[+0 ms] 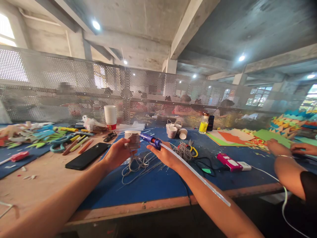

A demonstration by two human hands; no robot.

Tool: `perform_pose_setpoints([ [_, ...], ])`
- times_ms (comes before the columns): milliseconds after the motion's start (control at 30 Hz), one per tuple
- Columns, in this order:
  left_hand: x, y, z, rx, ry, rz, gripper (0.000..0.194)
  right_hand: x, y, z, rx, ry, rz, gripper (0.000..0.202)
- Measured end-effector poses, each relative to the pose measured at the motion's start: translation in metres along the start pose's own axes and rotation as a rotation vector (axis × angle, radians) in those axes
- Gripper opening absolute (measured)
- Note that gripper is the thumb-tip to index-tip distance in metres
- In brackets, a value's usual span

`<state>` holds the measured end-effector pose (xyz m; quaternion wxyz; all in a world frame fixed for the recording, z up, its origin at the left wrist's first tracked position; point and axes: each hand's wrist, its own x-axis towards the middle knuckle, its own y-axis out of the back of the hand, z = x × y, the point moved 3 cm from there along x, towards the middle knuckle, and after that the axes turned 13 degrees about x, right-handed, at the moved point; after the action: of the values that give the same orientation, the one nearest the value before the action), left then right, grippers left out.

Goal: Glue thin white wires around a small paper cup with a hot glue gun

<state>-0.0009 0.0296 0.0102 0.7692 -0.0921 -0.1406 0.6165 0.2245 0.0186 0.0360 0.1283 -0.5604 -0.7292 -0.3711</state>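
Observation:
My left hand (119, 152) is closed around a small paper cup (133, 140) with cord wound on its side. In my right hand (164, 156) is a blue hot glue gun (151, 141), its nozzle at the cup's wall. A long clear glue stick (195, 172) sticks out of the gun's back, over my right forearm. Loose grey cord (135, 168) trails below the cup onto the blue mat (119, 195). Beyond my right hand lie a tangle of cord (183, 152) and yellow-handled scissors (194, 151). Several small finished-looking cups (171, 131) stand behind them.
At left lie a black phone (86, 156), markers (85, 144), blue scissors (58, 144) and a stack of paper cups (110, 116). A yellow-labelled bottle (203, 124), a pink power strip (229, 162) and coloured paper (235, 136) are at right. Another person's hand (278, 147) rests there. A perforated screen (148, 96) stands behind.

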Motion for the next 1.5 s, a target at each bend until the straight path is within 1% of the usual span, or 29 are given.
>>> perform_pose_setpoints([
  [200, -0.001, -0.001, 0.001, -0.009, 0.015, 0.004, 0.032, 0.0, 0.0, 0.001, -0.002, -0.012, 0.001, 0.036],
  [733, -0.002, -0.002, 0.003, -0.038, 0.011, -0.035, 0.033, -0.001, 0.002, 0.0, -0.007, -0.02, 0.003, 0.038],
  [900, -0.002, -0.001, 0.002, -0.037, 0.018, -0.024, 0.032, -0.001, -0.001, 0.004, -0.007, -0.011, 0.009, 0.039],
  [967, -0.001, -0.001, 0.002, -0.035, 0.004, -0.041, 0.032, 0.0, -0.001, 0.006, -0.014, -0.008, 0.013, 0.037],
  [1033, -0.001, -0.002, 0.002, -0.026, 0.001, -0.038, 0.032, 0.001, 0.0, 0.008, -0.04, -0.008, 0.043, 0.036],
  [1100, -0.002, -0.003, 0.004, -0.01, -0.001, -0.022, 0.032, 0.004, 0.003, 0.011, -0.108, -0.026, 0.105, 0.034],
  [1200, -0.004, -0.005, 0.007, -0.002, -0.008, 0.004, 0.032, 0.007, 0.011, 0.017, -0.26, -0.109, 0.173, 0.035],
  [1267, -0.005, -0.005, 0.008, -0.002, -0.006, 0.019, 0.031, 0.008, 0.014, 0.024, -0.343, -0.173, 0.144, 0.042],
  [1333, -0.005, -0.005, 0.008, 0.002, -0.012, 0.019, 0.03, 0.007, 0.016, 0.032, -0.395, -0.227, 0.056, 0.046],
  [1500, -0.004, -0.004, 0.006, -0.011, -0.041, -0.023, 0.03, -0.01, 0.016, 0.052, -0.497, -0.361, -0.172, 0.042],
])
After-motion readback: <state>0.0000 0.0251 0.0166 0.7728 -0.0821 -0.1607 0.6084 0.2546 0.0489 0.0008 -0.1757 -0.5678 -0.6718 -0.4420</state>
